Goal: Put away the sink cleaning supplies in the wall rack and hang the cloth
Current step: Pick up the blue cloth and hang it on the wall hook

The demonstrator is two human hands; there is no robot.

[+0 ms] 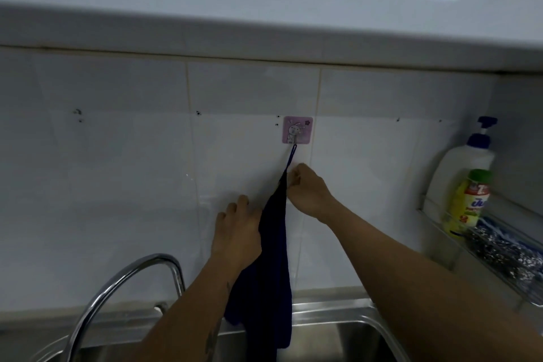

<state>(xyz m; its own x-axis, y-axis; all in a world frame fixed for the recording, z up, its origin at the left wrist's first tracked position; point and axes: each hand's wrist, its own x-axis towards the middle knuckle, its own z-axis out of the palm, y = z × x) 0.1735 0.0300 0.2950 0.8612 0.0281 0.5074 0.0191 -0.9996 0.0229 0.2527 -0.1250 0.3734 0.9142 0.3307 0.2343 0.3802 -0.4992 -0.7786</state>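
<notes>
Cloth point(271, 244) loop on hook point(296, 131), 12 o'clock. Right hand point(308, 188) pinches its top; left hand point(238, 232) grips its side.

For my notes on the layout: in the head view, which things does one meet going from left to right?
Curved chrome faucet → left hand → dark blue cloth → right hand → white pump bottle with blue top.
</notes>
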